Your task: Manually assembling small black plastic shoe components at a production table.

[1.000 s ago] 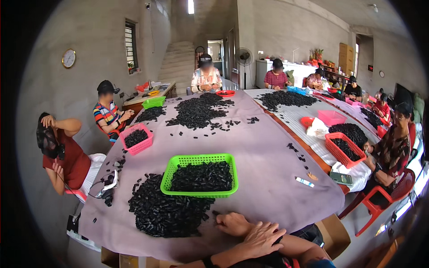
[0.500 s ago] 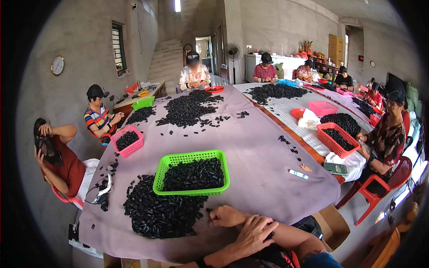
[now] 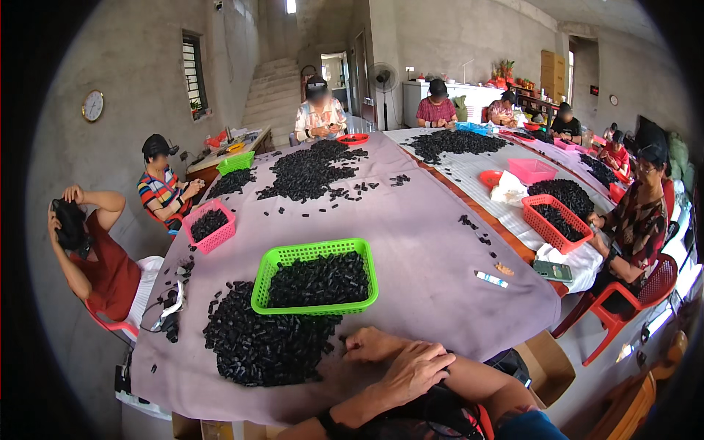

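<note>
My right hand (image 3: pixel 371 345) rests on the cloth, loosely curled; whether anything is inside the fingers is hidden. Across my right forearm (image 3: pixel 477 375) lies my left hand (image 3: pixel 416 371), its fingers wrapped over the arm close to the wrist. A bit of black, perhaps a band, shows by those fingertips. A black band (image 3: pixel 334 427) circles my left wrist. Left of my right hand spreads a heap of small black tube-like pieces (image 3: pixel 268 345). Behind that heap, partly over it, stands a bright green basket (image 3: pixel 315 311) filled with similar pieces.
A mauve cloth (image 3: pixel 433 271) covers the table. A pink basket (image 3: pixel 214 240), a white-and-blue tube (image 3: pixel 491 279) and a phone (image 3: pixel 553 271) lie farther off. Several people sit around the tables. An open cardboard box (image 3: pixel 546 370) stands below the right edge.
The view has shifted slightly. My left hand stays on my right forearm, its fingers moved a little. At the left, the person in dark red has bowed their head and shifted their hands on the headgear.
</note>
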`<state>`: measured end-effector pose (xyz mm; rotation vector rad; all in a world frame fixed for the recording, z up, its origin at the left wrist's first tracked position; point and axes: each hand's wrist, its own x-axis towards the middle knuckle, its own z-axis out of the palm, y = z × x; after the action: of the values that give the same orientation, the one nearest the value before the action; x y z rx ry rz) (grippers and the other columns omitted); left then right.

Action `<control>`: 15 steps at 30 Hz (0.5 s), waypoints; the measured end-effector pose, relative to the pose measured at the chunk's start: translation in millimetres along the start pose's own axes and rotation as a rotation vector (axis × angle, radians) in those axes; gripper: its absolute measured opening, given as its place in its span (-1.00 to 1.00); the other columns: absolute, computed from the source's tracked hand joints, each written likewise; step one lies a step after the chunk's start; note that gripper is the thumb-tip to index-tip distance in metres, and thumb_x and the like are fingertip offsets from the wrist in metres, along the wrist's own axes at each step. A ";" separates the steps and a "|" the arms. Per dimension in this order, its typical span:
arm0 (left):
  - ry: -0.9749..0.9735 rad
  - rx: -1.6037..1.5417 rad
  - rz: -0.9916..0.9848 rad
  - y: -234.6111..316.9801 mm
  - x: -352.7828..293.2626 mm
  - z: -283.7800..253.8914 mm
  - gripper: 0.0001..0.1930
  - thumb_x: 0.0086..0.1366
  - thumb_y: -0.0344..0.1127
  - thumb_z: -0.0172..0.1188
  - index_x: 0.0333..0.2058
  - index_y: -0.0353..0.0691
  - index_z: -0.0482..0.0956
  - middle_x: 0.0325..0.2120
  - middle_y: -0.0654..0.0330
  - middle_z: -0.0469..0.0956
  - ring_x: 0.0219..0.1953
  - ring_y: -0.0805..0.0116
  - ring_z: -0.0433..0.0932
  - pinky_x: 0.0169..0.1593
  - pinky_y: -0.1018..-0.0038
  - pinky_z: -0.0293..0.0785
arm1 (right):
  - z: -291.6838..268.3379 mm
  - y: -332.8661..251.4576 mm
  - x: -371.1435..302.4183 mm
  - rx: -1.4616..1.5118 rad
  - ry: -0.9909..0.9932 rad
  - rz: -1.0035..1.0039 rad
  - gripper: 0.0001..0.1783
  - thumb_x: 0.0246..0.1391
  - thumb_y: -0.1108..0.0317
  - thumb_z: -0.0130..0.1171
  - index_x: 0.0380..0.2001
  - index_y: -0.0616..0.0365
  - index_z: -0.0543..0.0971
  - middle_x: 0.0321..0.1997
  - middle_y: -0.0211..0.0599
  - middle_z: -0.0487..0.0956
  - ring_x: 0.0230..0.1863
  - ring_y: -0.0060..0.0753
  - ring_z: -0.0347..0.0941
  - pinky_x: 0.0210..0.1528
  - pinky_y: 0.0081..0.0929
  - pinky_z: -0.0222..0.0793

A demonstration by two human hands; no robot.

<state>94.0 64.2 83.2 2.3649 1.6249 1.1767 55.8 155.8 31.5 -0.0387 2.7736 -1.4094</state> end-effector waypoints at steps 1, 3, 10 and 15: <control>0.003 -0.044 -0.029 -1.0 0.0 1.0 -0.71 -0.01 -0.38 0.25 -0.25 -0.25 0.51 -0.34 0.18 0.46 -0.26 0.19 0.45 -0.15 0.35 0.34 | -0.8 -0.4 -0.4 0.005 -0.017 0.032 -0.73 -0.08 0.19 0.20 -0.50 0.22 0.54 -0.66 -0.24 0.51 -0.62 -0.47 0.42 -0.52 -0.45 0.35; 0.005 -0.090 -0.067 -0.8 -1.6 3.2 -0.74 0.00 -0.39 0.24 -0.27 -0.25 0.52 -0.35 0.18 0.46 -0.28 0.20 0.46 -0.16 0.36 0.35 | -3.0 -4.0 -1.4 0.016 -0.041 0.064 -0.74 -0.08 0.20 0.20 -0.50 0.21 0.55 -0.66 -0.25 0.51 -0.62 -0.48 0.42 -0.51 -0.46 0.35; 0.084 -0.030 -0.206 6.9 -4.0 3.8 -0.70 0.03 -0.33 0.22 -0.22 -0.27 0.49 -0.28 0.13 0.42 -0.19 0.12 0.41 -0.09 0.32 0.32 | -2.6 -6.9 1.3 0.060 -0.157 0.105 -0.74 -0.01 0.18 0.15 -0.56 0.15 0.49 -0.72 -0.41 0.47 -0.67 -0.62 0.37 -0.62 -0.58 0.29; 0.092 -0.031 -0.134 1.3 -8.5 3.9 -0.43 -0.13 -0.36 0.34 -0.07 -0.30 0.40 -0.14 0.01 0.32 -0.09 0.03 0.35 0.00 0.27 0.28 | -20.3 3.3 4.0 0.219 -0.252 0.183 -0.76 0.04 0.15 0.10 -0.54 0.07 0.50 -0.71 -0.50 0.45 -0.66 -0.66 0.33 -0.64 -0.60 0.24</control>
<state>95.9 58.1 76.2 2.1754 1.7484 1.2913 51.0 174.0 40.7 0.0387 2.3464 -1.5317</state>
